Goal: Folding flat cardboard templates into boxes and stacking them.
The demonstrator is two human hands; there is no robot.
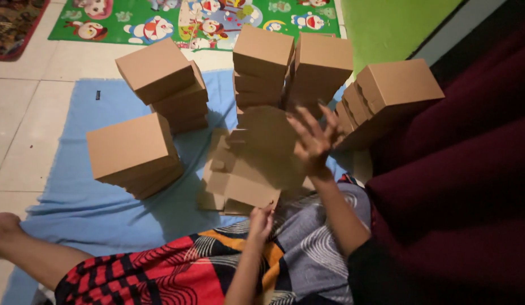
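- Pinching the near corner of a flat, unfolded cardboard box blank, the left hand has its fingers closed together on the blank's near edge.
- The right hand hovers over the far right part of the blank with fingers spread wide apart, gripping nothing.
- The blank lies on a blue cloth right in front of the person's lap, its flaps fanned out left and near.
- Folded boxes ring it: a low stack to the left, a leaning stack at far left, two tall stacks side by side at the far edge, and a tilted stack at right, just beside the right hand.
- Open cloth shows only as a narrow strip between the left stacks and the blank; wider bare cloth lies near left.
- A patterned garment covers the lap along the blank's near edge.
- Pale floor tiles and a cartoon play mat lie beyond the cloth's far edge.
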